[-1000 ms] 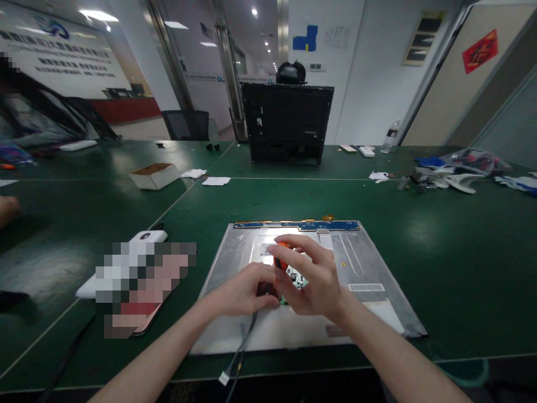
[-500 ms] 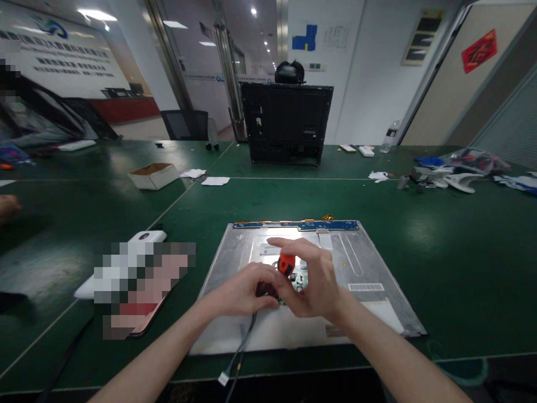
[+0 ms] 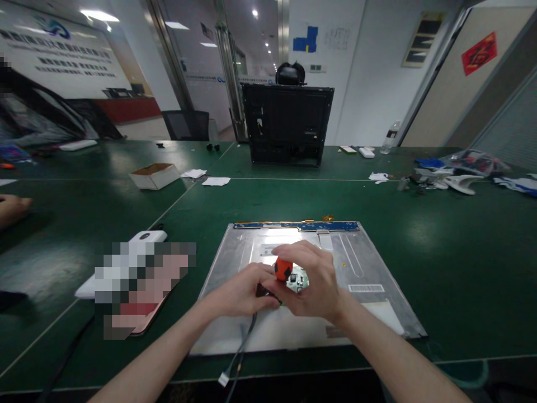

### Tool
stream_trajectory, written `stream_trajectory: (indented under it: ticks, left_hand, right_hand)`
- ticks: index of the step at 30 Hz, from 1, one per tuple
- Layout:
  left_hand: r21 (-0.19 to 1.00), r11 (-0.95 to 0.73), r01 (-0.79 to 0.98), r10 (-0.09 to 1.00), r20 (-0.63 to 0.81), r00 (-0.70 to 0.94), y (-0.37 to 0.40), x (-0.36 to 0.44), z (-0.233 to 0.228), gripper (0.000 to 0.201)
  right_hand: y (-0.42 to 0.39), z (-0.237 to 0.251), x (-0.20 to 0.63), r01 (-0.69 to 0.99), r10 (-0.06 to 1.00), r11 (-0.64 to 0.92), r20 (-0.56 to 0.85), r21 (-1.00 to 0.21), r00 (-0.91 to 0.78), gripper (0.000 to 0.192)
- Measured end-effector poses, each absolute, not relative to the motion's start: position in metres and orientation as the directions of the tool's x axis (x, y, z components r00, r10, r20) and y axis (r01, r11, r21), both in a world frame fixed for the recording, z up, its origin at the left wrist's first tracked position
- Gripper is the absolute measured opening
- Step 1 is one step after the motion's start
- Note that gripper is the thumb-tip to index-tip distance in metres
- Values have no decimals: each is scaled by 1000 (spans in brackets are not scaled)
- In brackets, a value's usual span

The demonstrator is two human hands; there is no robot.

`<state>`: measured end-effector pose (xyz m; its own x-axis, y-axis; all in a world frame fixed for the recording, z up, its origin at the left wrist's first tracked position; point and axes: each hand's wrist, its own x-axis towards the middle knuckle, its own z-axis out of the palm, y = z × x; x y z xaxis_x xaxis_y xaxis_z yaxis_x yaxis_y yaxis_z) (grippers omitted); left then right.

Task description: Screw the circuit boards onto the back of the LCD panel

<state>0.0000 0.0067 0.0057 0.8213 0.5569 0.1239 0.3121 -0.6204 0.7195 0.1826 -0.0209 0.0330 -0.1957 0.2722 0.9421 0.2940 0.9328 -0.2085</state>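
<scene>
A black cable (image 3: 243, 350) with a small white connector at its near end is trailing off the front edge of the green surface (image 3: 440, 263) and running up under the person's left hand (image 3: 241, 291). That hand is resting on a silver display panel (image 3: 369, 263) lying flat on the surface, its fingers curled closed around the dark plug end of the cable. The right hand (image 3: 312, 280) is touching the left, its fingers closing around an orange-handled screwdriver (image 3: 283, 269), which is standing roughly upright over a small green circuit board (image 3: 298, 281) at the middle of the panel. A blue circuit strip (image 3: 296, 226) is running along the panel's far edge.

To the left of the panel, a white power bank (image 3: 145, 238) is lying beside a blurred patch. Farther back on the left, an open cardboard box (image 3: 154, 175) is sitting near scraps of white paper (image 3: 216, 181). At the left edge, another person's hand (image 3: 12, 208) is resting on the surface. At the far side, a black monitor housing (image 3: 287, 124) is standing upright, with plastic bags and white parts (image 3: 457, 170) scattered off to the right.
</scene>
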Motion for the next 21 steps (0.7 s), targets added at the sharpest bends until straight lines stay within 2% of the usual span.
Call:
stream_trajectory:
  ticks: [4, 9, 14, 21]
  left_hand:
    - [711, -619, 334, 557, 98, 824, 7, 0, 7, 8]
    - [709, -618, 340, 565, 100, 819, 8, -1, 1, 12]
    - [702, -606, 375, 583, 71, 809, 8, -2, -2, 12]
    - [707, -614, 351, 572, 91, 815, 8, 0, 3, 10]
  right_hand:
    - [-20, 32, 182, 287, 310, 925, 933, -251, -185, 45]
    - [-23, 34, 184, 305, 283, 929, 933, -209, -223, 44]
    - [-24, 35, 185, 360, 316, 907, 918, -218, -240, 40]
    - [-23, 35, 184, 351, 302, 913, 924, -209, -236, 46]
